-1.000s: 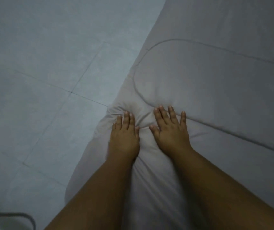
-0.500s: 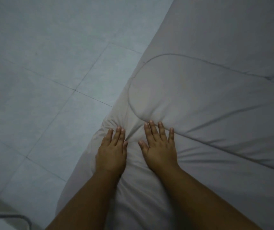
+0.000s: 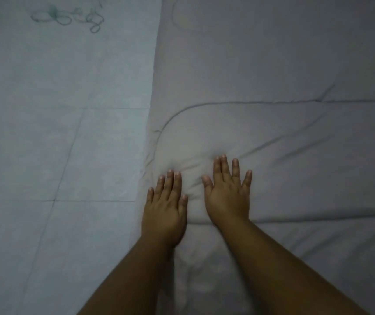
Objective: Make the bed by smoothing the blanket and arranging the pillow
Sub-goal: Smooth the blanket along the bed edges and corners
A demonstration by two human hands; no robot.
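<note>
Inspector: Blanket (image 3: 273,71) location and condition?

Technician: It covers the bed and fills the right part of the view. Its left edge hangs beside the tiled floor (image 3: 45,144). A rounded stitched seam (image 3: 175,114) outlines a padded panel near that edge. Creases (image 3: 295,148) run rightward from the spot where the hands press. The area farther up is mostly flat.

Inspector: Hand state?

Technician: The person's left hand (image 3: 163,208) lies palm-down on the blanket just inside its left edge, fingers straight and close together. The right hand (image 3: 227,196) lies palm-down just beside it without touching it, fingers straight and slightly spread, tips sinking into the padding. Neither hand pinches fabric.

Inspector: Task progress?

Technician: Judged as mid-smoothing. The blanket is laid out over the bed, so spreading appears done. Left to do: flatten the creases to the right of the right hand and the folds under the forearms (image 3: 136,280). The pillow is not identifiable in view. Whether the padded panel is quilting or a pillow beneath cannot be told, so arranging it counts as outstanding.

Inspector: Anything else?

Technician: A loose green cord (image 3: 68,18) lies on the floor at upper left, well apart from the bed.
</note>
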